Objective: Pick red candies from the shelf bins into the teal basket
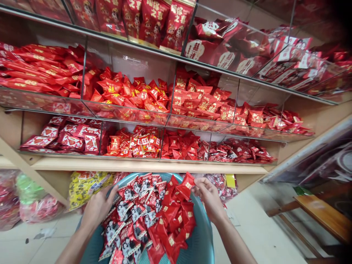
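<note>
A teal plastic basket (206, 234) stands in front of the shelves, holding two kinds of small wrapped packets. Black, white and red printed packets (134, 212) fill its left and middle, while plain red packets with gold print (172, 216) lie on the right. My right hand (207, 194) pinches the edge of one red packet (186, 186) between thumb and fingertips, above the basket's far right side. At the left rim, my left hand (97, 205) is closed over the basket's edge; its thumb shows on the inner side, and the other fingers are partly hidden.
Shelves with clear dividers (170, 119) hold heaps of red packets just beyond the basket. Below them lie a bag of yellow packets (85, 187) and other plastic bags (38, 205). A wooden stool (324, 216) stands on the tiled floor to the right.
</note>
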`<action>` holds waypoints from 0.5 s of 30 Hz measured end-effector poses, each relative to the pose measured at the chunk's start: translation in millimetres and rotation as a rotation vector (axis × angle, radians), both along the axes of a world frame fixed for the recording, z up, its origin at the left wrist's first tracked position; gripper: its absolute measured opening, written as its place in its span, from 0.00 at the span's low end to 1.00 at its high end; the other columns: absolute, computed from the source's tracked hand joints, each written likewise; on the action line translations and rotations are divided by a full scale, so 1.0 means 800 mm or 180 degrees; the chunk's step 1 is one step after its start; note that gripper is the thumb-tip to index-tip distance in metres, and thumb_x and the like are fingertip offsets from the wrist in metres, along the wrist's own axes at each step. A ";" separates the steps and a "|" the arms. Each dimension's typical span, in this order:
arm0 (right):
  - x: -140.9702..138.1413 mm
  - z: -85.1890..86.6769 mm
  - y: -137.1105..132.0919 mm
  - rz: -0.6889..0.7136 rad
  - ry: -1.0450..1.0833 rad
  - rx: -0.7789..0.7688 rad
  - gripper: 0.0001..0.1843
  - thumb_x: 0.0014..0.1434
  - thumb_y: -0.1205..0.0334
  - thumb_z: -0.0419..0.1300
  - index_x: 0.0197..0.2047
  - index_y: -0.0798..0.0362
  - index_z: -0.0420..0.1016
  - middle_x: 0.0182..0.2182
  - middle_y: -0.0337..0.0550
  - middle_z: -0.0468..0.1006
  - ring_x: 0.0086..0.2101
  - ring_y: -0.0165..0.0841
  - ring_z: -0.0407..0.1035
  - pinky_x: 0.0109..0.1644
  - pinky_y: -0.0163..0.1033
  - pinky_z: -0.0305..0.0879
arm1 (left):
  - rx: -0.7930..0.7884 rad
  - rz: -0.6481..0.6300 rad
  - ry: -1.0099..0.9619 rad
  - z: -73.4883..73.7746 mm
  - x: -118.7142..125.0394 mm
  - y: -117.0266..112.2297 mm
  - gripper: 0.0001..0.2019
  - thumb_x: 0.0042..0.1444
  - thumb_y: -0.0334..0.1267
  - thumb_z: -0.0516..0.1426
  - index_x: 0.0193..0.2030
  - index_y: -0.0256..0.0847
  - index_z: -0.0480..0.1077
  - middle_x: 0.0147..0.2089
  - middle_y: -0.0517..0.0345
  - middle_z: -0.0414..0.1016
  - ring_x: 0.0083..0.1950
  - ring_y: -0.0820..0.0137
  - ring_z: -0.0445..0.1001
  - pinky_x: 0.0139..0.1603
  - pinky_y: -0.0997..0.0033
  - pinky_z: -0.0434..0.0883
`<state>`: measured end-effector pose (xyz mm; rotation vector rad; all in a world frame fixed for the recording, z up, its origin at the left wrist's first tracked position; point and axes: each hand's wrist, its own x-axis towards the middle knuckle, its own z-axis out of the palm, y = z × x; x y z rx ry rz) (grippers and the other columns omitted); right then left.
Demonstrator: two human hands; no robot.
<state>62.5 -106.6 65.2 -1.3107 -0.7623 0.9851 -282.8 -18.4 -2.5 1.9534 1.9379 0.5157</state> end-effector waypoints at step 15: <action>0.016 0.009 -0.027 0.0295 -0.0587 -0.0205 0.13 0.50 0.52 0.62 0.29 0.53 0.69 0.17 0.35 0.68 0.20 0.29 0.61 0.24 0.34 0.54 | -0.0122 0.0027 0.0047 0.003 0.004 -0.003 0.28 0.58 0.57 0.40 0.49 0.41 0.69 0.46 0.45 0.76 0.50 0.55 0.72 0.48 0.63 0.67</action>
